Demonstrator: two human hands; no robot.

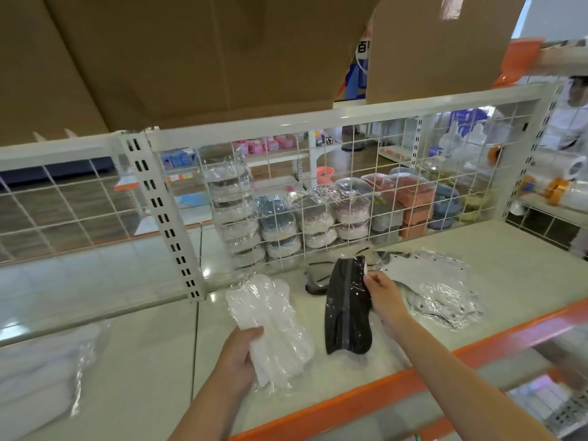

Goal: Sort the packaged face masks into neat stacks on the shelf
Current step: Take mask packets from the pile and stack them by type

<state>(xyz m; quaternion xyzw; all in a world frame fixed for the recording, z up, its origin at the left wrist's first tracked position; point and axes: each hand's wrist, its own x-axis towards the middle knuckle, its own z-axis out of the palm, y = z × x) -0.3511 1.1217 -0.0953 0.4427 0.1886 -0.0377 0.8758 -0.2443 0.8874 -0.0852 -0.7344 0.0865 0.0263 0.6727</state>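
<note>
1. Your left hand [239, 354] grips the near end of the white pack [273, 326], fingers curled round it, lifted just off the shelf [509, 249].
2. Your right hand [383, 294] pinches the right edge of the black pack [348, 307], which lies mid-shelf.
3. Both look light, soft and floppy (the film is likely slick), so hold them by an end, flat, rather than by loose wrap.
4. The grey packs [436, 281] lie loose further right, unstacked.
</note>
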